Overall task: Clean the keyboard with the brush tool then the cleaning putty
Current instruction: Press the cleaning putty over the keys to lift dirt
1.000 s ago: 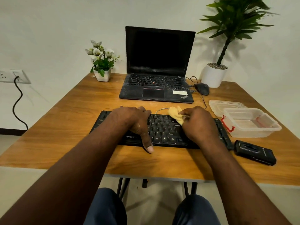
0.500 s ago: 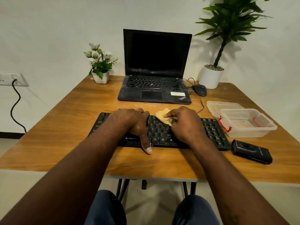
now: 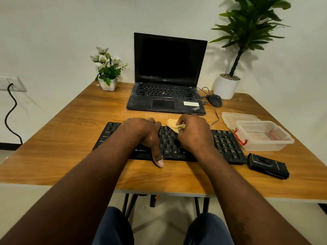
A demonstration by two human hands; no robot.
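Wooden desk (image 3: 70, 138) bears the keyboard (image 3: 169, 144), which the left hand (image 3: 141, 133) pins flat, fingers spread, so the right hand (image 3: 194, 133), pinching the yellow putty (image 3: 172, 125), can dab its top row.

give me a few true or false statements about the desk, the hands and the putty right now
1. The right hand holds the yellow cleaning putty at the far edge of the black keyboard. True.
2. The left hand is lifted clear of the keyboard. False: it rests on the keyboard, thumb reaching past the near edge.
3. The laptop is open with a dark screen. True.
4. The clear plastic container is closed with its lid. False: it stands open, and the lid lies behind it on the table.
5. The mouse sits to the left of the laptop. False: it sits to the right, near the white plant pot.
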